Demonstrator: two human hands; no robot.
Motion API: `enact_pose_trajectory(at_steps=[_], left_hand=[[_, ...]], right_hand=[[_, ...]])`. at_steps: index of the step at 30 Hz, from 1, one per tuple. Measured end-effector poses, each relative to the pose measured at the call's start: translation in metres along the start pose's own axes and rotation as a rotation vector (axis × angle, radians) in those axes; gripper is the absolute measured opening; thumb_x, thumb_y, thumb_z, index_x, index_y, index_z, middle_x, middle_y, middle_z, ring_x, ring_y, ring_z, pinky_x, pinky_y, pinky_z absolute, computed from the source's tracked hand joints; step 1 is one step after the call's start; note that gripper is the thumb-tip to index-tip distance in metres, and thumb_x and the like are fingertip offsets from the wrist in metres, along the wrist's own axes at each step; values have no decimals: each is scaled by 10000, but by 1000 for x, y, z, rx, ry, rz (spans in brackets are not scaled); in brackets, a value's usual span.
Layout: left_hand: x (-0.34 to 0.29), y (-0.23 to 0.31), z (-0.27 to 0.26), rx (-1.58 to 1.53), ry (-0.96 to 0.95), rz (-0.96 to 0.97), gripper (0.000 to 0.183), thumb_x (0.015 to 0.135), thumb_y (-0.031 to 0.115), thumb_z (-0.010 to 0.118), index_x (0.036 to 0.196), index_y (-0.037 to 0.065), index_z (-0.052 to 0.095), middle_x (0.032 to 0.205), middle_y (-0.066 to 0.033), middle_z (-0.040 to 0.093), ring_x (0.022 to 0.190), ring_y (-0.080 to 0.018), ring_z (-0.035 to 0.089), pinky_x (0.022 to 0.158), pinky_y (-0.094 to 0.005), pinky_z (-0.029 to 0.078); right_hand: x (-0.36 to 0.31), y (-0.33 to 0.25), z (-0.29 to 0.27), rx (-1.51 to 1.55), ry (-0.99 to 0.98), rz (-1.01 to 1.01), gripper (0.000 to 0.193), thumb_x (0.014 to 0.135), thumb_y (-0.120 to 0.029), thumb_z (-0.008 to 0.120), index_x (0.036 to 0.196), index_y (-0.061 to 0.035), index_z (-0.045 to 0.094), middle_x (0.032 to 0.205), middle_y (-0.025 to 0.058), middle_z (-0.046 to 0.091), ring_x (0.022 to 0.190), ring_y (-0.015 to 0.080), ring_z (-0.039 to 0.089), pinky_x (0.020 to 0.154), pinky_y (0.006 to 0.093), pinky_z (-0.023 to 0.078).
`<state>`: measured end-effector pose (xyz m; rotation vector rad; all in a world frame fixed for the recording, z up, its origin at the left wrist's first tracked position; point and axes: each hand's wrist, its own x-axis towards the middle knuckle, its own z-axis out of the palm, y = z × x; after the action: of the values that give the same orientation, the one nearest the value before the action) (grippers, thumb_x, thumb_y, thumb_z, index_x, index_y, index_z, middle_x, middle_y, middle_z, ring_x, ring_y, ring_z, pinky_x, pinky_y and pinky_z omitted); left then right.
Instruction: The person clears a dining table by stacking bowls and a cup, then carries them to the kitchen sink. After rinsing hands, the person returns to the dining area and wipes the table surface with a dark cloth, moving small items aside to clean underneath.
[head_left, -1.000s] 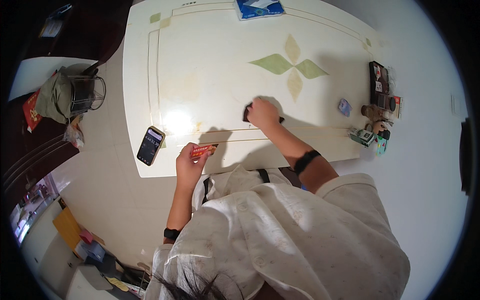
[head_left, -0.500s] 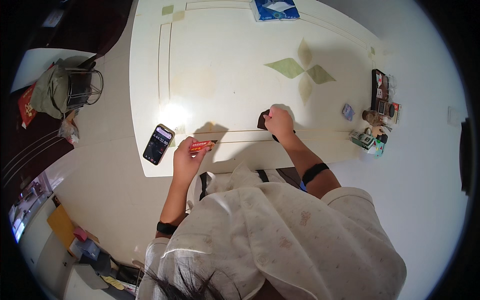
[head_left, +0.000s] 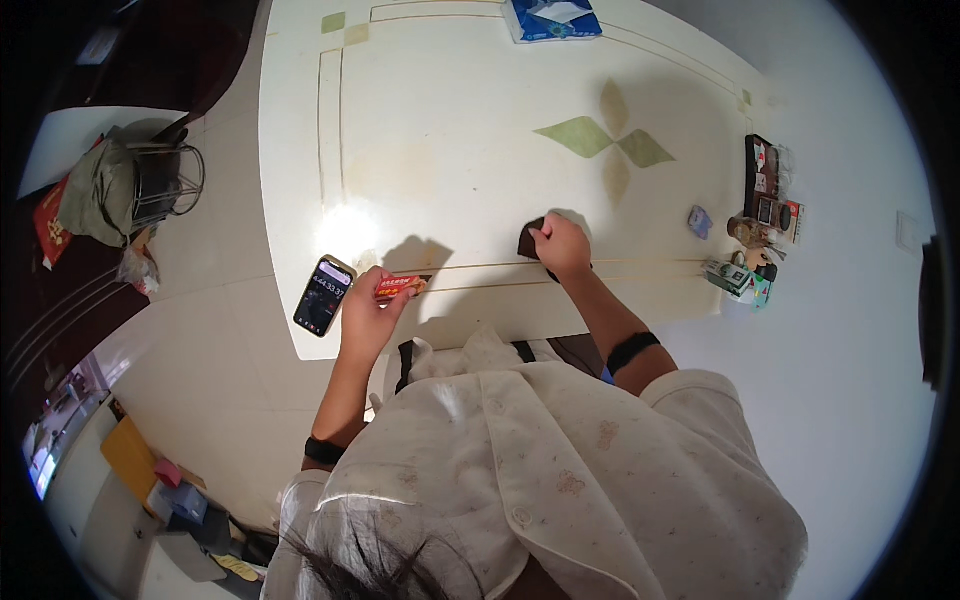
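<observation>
My left hand (head_left: 366,318) pinches a small flat red packet (head_left: 398,285) with yellow marks and a dark end, just over the table's near edge. To its left lies a phone (head_left: 323,296) with a lit dark screen showing a timer. Farther right, my right hand (head_left: 565,246) is closed on a flat dark brown piece (head_left: 528,240) that pokes out left of the fingers. Its exact kind cannot be made out, and the fist covers part of it. Both hands are low over the white table (head_left: 430,150).
A blue tissue pack (head_left: 552,20) sits at the far edge. On the right are a small purplish packet (head_left: 699,222), a dark tray (head_left: 760,175) of small items and a green-white box (head_left: 728,276). A stool (head_left: 165,185) with a grey-green bag (head_left: 98,195) stands left.
The view has shifted slightly. My left hand has moved a little to the left, and the red packet is tilted differently. The right hand keeps its grip on the brown piece in nearly the same place.
</observation>
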<state>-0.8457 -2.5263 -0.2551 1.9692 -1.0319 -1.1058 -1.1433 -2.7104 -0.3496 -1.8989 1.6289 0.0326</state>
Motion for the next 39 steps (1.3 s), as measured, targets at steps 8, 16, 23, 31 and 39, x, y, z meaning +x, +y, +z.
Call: enact_pose_trajectory(at_steps=[8, 16, 23, 31, 39], left_hand=[[13, 2, 8, 25, -36, -3, 274, 879, 72, 839, 971, -24, 600, 891, -151, 709, 824, -206, 734, 721, -322, 594], [25, 10, 18, 62, -139, -33, 294, 859, 82, 852, 978, -17, 603, 905, -165, 685, 808, -263, 720, 737, -350, 591], [20, 4, 24, 6, -105, -37, 297, 868, 83, 844, 995, -31, 601, 938, -177, 679, 828, -290, 736, 735, -355, 618], [6, -8, 32, 9, -132, -67, 307, 861, 101, 854, 988, -24, 604, 931, -192, 690, 823, -316, 732, 734, -370, 592], [14, 0, 20, 141, -111, -17, 242, 909, 49, 813, 964, -19, 587, 895, -143, 747, 870, -162, 753, 761, -308, 620]], right_hand=[[67, -72, 26, 43, 152, -82, 249, 873, -299, 774, 847, -75, 668, 888, 161, 712, 872, 416, 678, 757, 522, 540], [27, 26, -8, 170, 229, 17, 351, 800, -214, 877, 726, -47, 577, 716, 154, 639, 670, 362, 619, 628, 429, 505], [105, -2, -10, 143, 398, 18, 324, 835, -288, 849, 763, -62, 630, 756, 152, 687, 741, 396, 662, 649, 478, 516], [45, 57, -32, 160, 262, 19, 347, 807, -237, 864, 743, -54, 576, 717, 148, 641, 676, 376, 620, 629, 460, 501], [100, 21, -14, 205, 414, -11, 360, 843, -260, 854, 726, -44, 591, 680, 138, 654, 631, 358, 620, 608, 453, 496]])
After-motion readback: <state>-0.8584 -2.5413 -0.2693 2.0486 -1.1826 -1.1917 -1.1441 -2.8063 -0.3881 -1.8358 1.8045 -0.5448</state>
